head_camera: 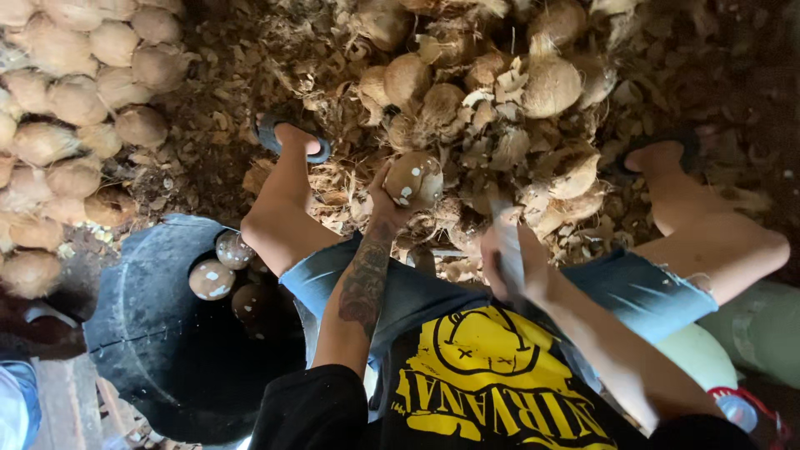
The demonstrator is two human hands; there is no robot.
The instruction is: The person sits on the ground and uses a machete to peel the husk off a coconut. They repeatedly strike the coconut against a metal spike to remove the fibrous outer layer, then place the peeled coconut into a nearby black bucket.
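The left hand [382, 200] grasps a round, brown, partly peeled coconut [414, 179] above the heap of pale fibrous husk scraps [500, 150], while the right hand [508, 267] is clenched around a blurred grey blade [506, 237], beside a black round tub [158, 333].

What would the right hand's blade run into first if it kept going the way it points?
The right hand holds a blade pointing toward the heap of husk scraps and unpeeled coconuts. It would likely meet the loose husk pieces first, though depth is unclear.
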